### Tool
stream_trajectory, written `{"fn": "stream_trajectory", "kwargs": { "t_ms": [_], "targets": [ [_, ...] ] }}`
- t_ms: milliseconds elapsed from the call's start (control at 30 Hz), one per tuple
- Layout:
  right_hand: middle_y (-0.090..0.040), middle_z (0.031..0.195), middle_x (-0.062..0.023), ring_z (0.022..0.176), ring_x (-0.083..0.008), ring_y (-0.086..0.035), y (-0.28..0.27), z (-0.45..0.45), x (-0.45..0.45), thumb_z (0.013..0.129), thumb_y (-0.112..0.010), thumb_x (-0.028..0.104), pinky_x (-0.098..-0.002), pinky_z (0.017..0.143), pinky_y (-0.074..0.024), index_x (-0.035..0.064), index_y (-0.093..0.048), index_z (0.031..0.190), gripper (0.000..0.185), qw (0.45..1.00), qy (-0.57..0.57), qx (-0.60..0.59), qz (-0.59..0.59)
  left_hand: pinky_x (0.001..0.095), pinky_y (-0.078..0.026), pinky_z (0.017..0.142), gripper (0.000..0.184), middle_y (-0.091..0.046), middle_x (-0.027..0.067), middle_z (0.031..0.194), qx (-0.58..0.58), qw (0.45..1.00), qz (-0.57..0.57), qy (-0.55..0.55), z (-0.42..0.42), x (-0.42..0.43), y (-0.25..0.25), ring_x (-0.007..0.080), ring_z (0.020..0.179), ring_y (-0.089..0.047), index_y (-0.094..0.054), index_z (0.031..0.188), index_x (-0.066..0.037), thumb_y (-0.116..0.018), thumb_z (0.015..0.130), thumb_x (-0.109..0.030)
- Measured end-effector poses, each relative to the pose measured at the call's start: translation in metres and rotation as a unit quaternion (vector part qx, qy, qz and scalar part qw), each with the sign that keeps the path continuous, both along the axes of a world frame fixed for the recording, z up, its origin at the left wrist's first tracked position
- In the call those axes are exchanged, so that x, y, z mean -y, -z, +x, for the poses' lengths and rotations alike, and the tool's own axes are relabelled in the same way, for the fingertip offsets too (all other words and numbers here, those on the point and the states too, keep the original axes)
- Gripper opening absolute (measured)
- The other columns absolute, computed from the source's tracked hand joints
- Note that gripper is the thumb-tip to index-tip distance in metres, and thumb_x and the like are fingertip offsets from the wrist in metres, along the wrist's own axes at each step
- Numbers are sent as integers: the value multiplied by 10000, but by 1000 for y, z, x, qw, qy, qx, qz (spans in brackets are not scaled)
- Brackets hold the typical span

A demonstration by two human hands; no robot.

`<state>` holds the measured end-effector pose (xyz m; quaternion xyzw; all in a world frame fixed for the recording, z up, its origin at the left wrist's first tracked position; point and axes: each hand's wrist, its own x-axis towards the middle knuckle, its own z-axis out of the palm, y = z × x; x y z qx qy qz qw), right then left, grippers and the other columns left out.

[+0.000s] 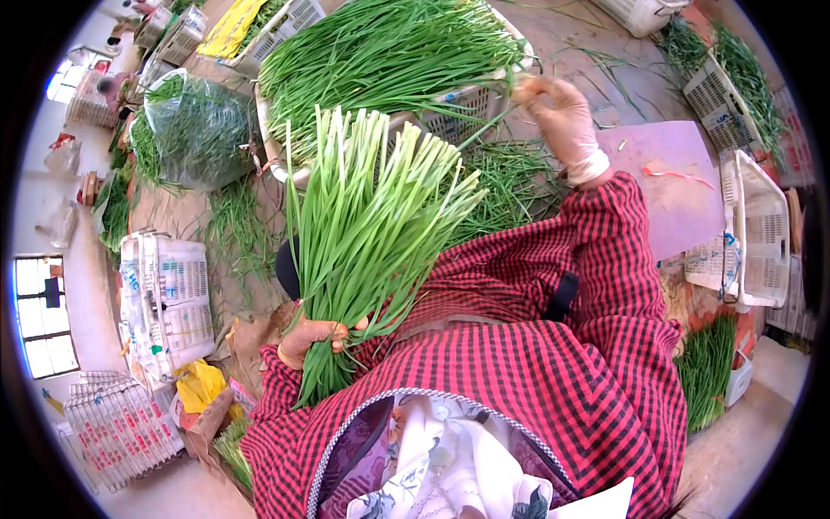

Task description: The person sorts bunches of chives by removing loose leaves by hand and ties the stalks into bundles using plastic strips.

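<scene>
A large bunch of long green stalks [367, 208] stands upright in front of me, its pale cut ends fanned out at the top. Around its lower part my left hand [316, 339] is closed. To the upper right, my right hand [558, 117], in a thin pale glove, pinches a thin green stalk [484, 130] that slants down towards the bunch. Beyond the bunch, a white crate [275, 143] is heaped with more green stalks [389, 56]. Loose stalks [510, 186] lie scattered below its near right side.
A purple sheet [670, 177] with a red-and-white strip lies at right. White crates stand at right [761, 229] and left [169, 303]. A clear plastic bag of greens [203, 130] is at upper left, with a yellow bag [201, 387] at lower left.
</scene>
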<state>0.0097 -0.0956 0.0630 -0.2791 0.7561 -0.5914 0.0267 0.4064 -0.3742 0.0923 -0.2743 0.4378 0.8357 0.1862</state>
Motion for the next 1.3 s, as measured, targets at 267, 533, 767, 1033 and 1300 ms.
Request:
{"fn": "stream_trajectory", "kwargs": {
  "t_ms": [267, 533, 767, 1033, 1300],
  "targets": [
    [-366, 1530, -155, 1409, -256, -331, -27, 39, 1, 835, -743, 297, -387, 1156, -266, 75, -391, 1475, 764, 931, -303, 164, 121, 218, -510, 554, 576, -657, 194, 1032, -2, 998, 61, 2, -2, 1, 0, 116, 667, -607, -458, 1355, 7, -665, 819, 45],
    [-672, 833, -29, 667, -70, -544, -23, 31, 15, 960, -614, 182, -213, 632, -487, 19, -714, 1006, 197, 956, -211, 190, -71, 225, -504, 561, 571, -658, 209, 1062, 21, 998, 41, -32, 10, 5, -3, 112, 646, -595, -457, 1362, 9, -668, 832, 18],
    [-588, 1245, -126, 1178, -235, -529, -25, 61, 12, 833, -760, 329, -375, 1059, -375, 51, -639, 1172, 455, 963, -252, 82, 42, 236, -445, 537, 548, -627, 185, 1058, 24, 992, 113, -44, 3, 9, 11, 86, 602, -501, -444, 1365, 14, -628, 849, 28],
    [-648, 863, 1, 799, -98, -591, -21, 65, 26, 862, -689, 98, -253, 742, -495, 20, -677, 913, 94, 939, -233, 247, -49, 221, -452, 530, 614, -618, 191, 1031, -6, 996, 74, -45, -6, -8, -5, 103, 630, -532, -434, 1369, 12, -677, 805, 27],
    [-666, 1089, -140, 1074, -323, -615, 7, 20, -3, 798, -713, 215, -406, 954, -489, 91, -690, 1059, 290, 920, 207, -292, 160, 197, -339, 492, 426, -510, 21, 693, 4, 986, 159, -43, -7, -5, -1, 97, 564, -462, -458, 1140, 98, -643, 850, -153]
  ]
}}
